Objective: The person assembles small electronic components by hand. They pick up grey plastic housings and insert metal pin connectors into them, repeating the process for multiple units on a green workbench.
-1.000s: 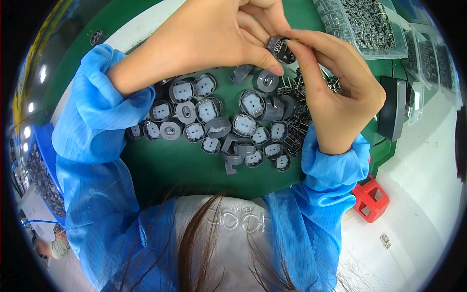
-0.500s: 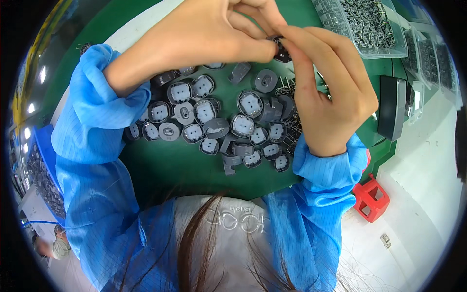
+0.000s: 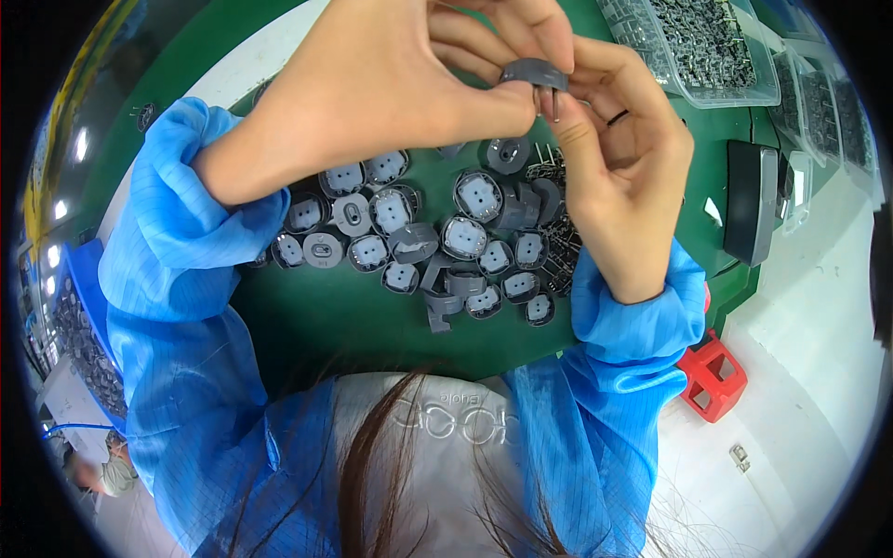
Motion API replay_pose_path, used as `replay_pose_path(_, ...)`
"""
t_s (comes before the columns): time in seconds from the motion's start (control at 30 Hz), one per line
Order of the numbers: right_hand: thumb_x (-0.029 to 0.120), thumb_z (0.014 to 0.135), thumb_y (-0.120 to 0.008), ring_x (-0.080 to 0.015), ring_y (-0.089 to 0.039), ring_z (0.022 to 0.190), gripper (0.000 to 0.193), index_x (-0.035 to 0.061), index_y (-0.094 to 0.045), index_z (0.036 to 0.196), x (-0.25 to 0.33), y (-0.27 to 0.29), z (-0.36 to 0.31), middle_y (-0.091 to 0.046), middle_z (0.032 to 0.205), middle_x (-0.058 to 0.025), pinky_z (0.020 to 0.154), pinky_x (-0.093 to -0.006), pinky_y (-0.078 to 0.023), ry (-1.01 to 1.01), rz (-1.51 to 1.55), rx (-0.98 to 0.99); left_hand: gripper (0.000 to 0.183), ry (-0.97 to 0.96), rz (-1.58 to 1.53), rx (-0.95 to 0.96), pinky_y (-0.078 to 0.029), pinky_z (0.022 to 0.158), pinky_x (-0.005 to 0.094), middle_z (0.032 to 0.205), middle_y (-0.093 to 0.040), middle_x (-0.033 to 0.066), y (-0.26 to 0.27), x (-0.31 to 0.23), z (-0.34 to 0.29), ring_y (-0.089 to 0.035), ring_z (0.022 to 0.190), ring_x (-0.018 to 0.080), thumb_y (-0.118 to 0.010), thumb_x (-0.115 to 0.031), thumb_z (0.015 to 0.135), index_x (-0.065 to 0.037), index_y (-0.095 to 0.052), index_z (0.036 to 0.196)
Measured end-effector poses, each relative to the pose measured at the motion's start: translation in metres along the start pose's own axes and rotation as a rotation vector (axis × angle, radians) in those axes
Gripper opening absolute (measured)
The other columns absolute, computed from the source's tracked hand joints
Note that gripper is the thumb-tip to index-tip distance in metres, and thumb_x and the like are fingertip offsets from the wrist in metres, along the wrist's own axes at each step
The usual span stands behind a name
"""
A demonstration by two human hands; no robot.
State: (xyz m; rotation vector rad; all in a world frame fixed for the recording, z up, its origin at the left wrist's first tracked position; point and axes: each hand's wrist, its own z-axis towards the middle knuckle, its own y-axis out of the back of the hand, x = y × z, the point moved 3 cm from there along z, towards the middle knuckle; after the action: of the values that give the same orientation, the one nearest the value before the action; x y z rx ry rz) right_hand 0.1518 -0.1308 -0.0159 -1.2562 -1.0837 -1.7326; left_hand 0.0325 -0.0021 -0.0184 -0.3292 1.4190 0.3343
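Observation:
Between both hands, above the table, is a dark grey rounded plastic housing (image 3: 536, 72) with thin metal prongs (image 3: 549, 102) pointing down from it. My left hand (image 3: 400, 88) pinches the housing from the left between thumb and fingers. From the right, my right hand (image 3: 628, 153) closes on it, its thumb against the prongs and its fingers partly behind the housing. Below the hands lie several similar grey housings (image 3: 463, 238), some showing pale inserts, others their curved grey sides. Next to them, by my right wrist, is a pile of small metal-pinned parts (image 3: 561, 256).
A clear plastic bin (image 3: 712, 56) of metal parts stands at the far right, with more clear bins (image 3: 814, 102) beyond. A black box-shaped object (image 3: 751, 205) sits on the green table (image 3: 344, 339) at right. Below are a red stool (image 3: 714, 377) and, at left, a blue bin (image 3: 90, 265).
The housing has been turned, so its curved side and prongs now show. My right hand has rolled, showing more of its palm. My left hand has shifted slightly downward.

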Motion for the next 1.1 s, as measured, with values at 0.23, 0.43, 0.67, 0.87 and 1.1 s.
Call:
replay_pose_path(0.23,0.009,0.092,-0.075,-0.0085,-0.065,0.085,0.024,0.0023,-0.074,0.115,-0.002,0.039,0.002,-0.074,0.099,-0.0044,0.068,-0.0224,-0.051,-0.118,-0.489,-0.110,0.019,0.120,0.489,0.009,-0.055,0.073,0.0204,0.091,-0.072,0.0081,0.059,-0.012,0.037,-0.069,0.079,0.0096,-0.071,0.000,0.084,0.005,-0.070,0.102)
replay_pose_path(0.43,0.009,0.078,-0.082,-0.0230,-0.062,0.063,0.018,0.0027,-0.076,0.094,0.004,0.050,-0.002,-0.073,0.088,-0.0122,0.060,-0.0344,-0.051,0.052,-0.818,-0.033,0.023,-0.081,1.217,-0.189,-0.058,0.075,0.0319,0.092,-0.075,0.0137,0.099,-0.011,0.024,-0.071,0.080,0.0232,-0.072,-0.011,0.084,0.004,-0.071,0.102)
replay_pose_path(0.67,0.007,0.081,-0.080,-0.0217,-0.062,0.059,0.011,-0.0001,-0.075,0.089,-0.004,0.042,-0.006,-0.072,0.082,-0.0120,0.057,-0.0328,-0.050,-0.036,-0.791,0.034,0.030,-0.504,1.284,0.144,-0.058,0.073,0.0347,0.093,-0.073,0.0147,0.073,0.004,0.038,-0.071,0.077,0.0258,-0.078,-0.019,0.086,0.003,-0.071,0.105)
replay_pose_path(0.87,0.005,0.094,-0.073,-0.0129,-0.071,0.078,0.014,-0.0041,-0.073,0.105,0.004,0.033,-0.002,-0.073,0.090,-0.0081,0.070,-0.0245,-0.057,-0.161,-0.321,-0.068,0.036,-0.076,0.825,0.572,-0.050,0.081,0.0410,0.093,-0.063,0.0116,0.009,-0.013,0.005,-0.063,0.088,0.0300,-0.084,-0.013,0.070,-0.002,-0.063,0.098)
replay_pose_path(1.1,-0.004,0.098,-0.061,-0.0164,-0.072,0.085,0.031,-0.0072,-0.063,0.129,0.007,0.023,-0.003,-0.067,0.109,-0.0136,0.076,-0.0266,-0.060,-0.181,0.054,0.086,0.034,-0.163,0.800,0.367,-0.052,0.070,0.0369,0.085,-0.065,0.0103,-0.001,0.005,0.006,-0.064,0.079,0.0273,-0.078,-0.009,0.076,-0.002,-0.064,0.105)
